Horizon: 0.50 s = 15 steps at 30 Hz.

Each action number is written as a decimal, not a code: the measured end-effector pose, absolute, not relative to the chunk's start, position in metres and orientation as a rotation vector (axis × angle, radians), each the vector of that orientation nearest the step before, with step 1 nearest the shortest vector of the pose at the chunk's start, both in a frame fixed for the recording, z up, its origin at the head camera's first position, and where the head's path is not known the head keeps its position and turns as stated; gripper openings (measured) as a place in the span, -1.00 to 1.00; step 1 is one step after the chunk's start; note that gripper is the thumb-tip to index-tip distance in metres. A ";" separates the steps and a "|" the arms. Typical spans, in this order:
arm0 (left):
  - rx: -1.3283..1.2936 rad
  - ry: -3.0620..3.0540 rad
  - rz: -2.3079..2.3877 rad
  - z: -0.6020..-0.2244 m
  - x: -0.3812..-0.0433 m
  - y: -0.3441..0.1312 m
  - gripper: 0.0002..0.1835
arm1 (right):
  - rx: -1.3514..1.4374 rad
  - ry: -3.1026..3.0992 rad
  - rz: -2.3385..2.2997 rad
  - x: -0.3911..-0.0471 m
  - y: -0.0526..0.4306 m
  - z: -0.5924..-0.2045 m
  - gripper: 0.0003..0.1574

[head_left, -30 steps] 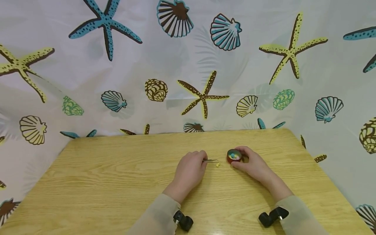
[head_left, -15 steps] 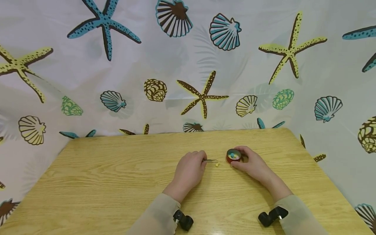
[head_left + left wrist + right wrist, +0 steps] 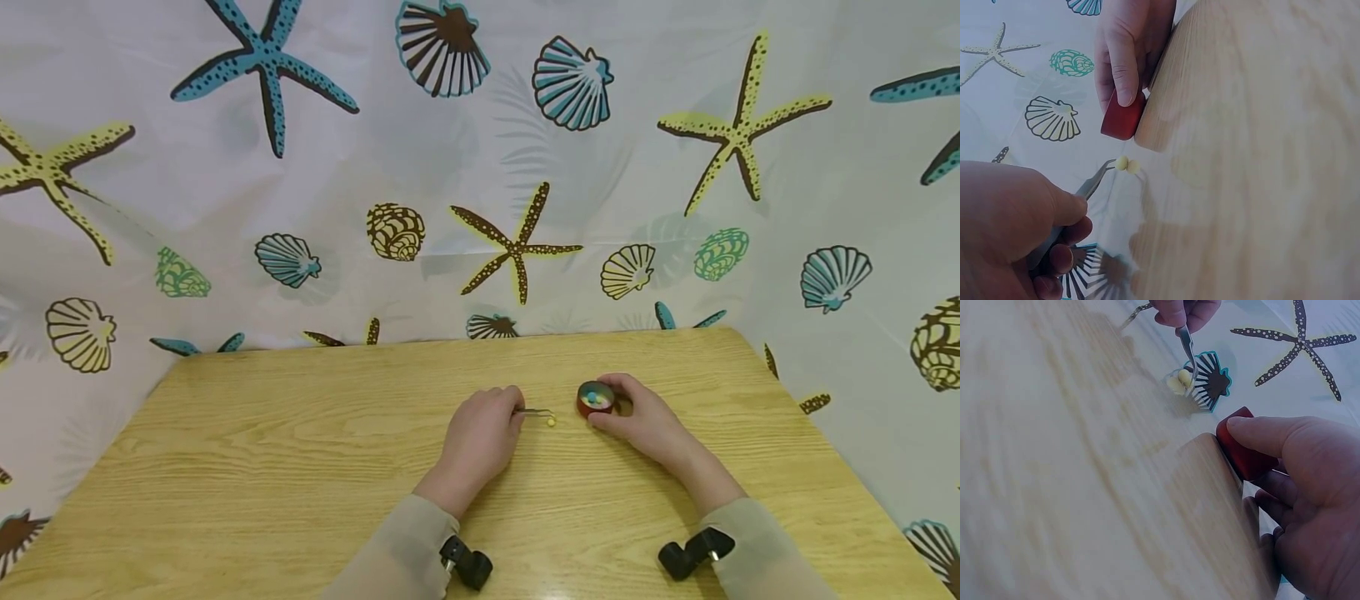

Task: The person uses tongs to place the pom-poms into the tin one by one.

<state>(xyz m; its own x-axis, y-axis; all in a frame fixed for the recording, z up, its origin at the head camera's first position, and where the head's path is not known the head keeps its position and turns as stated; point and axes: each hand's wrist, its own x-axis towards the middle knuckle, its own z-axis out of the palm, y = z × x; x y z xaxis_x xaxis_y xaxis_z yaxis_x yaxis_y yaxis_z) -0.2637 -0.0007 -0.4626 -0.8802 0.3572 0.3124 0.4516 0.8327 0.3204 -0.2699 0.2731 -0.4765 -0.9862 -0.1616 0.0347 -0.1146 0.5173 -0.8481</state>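
My left hand [image 3: 480,437] grips a pair of thin metal tweezers [image 3: 1089,186] with bent tips. A small yellow bead [image 3: 1122,163] is right at those tips, close to the tabletop; whether they pinch it firmly I cannot tell. My right hand [image 3: 645,417] holds a round red tin [image 3: 596,400] by its side, thumb in front and fingers behind. Its open top tilts toward the head camera, showing blue, yellow and pale pieces inside. In the right wrist view only the red outer wall of the tin [image 3: 1247,449] is visible. The bead lies between the tweezers and the tin.
Both hands work over a light wooden table [image 3: 300,450]. Behind and at the sides hangs a white cloth [image 3: 337,183] printed with starfish and shells. Black devices [image 3: 467,562] sit at both cuffs.
Both hands keep their hold on the tweezers and the tin. The tweezer tips and bead have shifted very slightly left in the head view, which itself drifts a little.
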 end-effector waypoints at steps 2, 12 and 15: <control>-0.615 -2.774 -0.567 -0.463 -0.264 -0.001 -0.94 | -0.248 2.692 -1.504 -0.270 0.273 -0.477 -0.16; -0.611 -2.777 -0.560 -0.462 -0.263 -0.003 -0.96 | -0.235 2.704 -1.489 -0.270 0.273 -0.478 -0.16; -0.606 -2.771 -0.554 -0.462 -0.263 -0.003 -0.95 | -0.235 2.705 -1.487 -0.270 0.273 -0.477 -0.16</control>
<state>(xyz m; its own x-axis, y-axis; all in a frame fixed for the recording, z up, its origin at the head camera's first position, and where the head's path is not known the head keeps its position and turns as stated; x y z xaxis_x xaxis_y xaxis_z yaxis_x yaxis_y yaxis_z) -0.2631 -0.0033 -0.4621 -0.8821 0.3480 0.3175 0.4433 0.8411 0.3099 -0.2702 0.2729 -0.4774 -0.9875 -0.1544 0.0325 -0.1102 0.5270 -0.8427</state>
